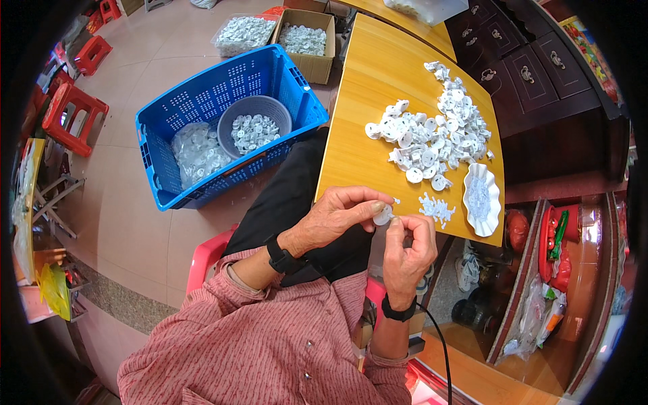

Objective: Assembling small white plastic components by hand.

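Over the near edge of the wooden table (pixel 364 81), my left hand (pixel 344 212) pinches a round white plastic disc part (pixel 383 215) between thumb and fingers. My right hand (pixel 410 246) is closed in a pinch at the disc's right side. Whatever small thing its fingertips hold is too hidden to make out. Just beyond the hands lies a small heap of tiny clear-white pieces (pixel 437 209). More of these fill a white scalloped dish (pixel 496 212) to the right. Farther off, a big pile of white disc parts (pixel 432 145) spreads over the table.
On the floor at left stands a blue plastic crate (pixel 150 152) holding a grey round basket (pixel 283 115) of white parts and a bagged lot (pixel 196 152). A cardboard box (pixel 324 64) and a clear tub (pixel 219 46) stand behind it. Red stools (pixel 74 115) are far left; dark drawers (pixel 526 71) border the right.
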The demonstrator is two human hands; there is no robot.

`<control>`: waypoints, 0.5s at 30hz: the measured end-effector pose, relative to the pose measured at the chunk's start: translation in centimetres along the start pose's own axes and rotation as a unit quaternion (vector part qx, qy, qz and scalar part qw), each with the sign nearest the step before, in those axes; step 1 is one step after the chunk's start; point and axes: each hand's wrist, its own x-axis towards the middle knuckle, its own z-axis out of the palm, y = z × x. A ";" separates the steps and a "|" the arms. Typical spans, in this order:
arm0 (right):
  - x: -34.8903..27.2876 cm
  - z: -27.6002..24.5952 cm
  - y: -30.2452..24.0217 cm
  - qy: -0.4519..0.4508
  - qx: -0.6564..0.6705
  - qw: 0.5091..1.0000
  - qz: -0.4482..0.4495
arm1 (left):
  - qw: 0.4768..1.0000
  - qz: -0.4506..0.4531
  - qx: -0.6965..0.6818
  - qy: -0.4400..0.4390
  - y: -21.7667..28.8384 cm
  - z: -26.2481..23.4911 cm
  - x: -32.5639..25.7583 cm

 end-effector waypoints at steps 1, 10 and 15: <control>0.0 0.0 0.0 -0.001 -0.001 1.000 -0.001 | 1.000 0.000 0.000 0.000 0.0 0.0 0.0; 0.0 0.1 0.1 -0.005 -0.001 1.000 0.006 | 1.000 0.004 0.011 0.000 -0.1 0.0 0.1; -0.1 0.0 0.3 -0.022 0.017 0.999 0.024 | 0.999 0.018 0.032 -0.002 0.1 0.0 0.0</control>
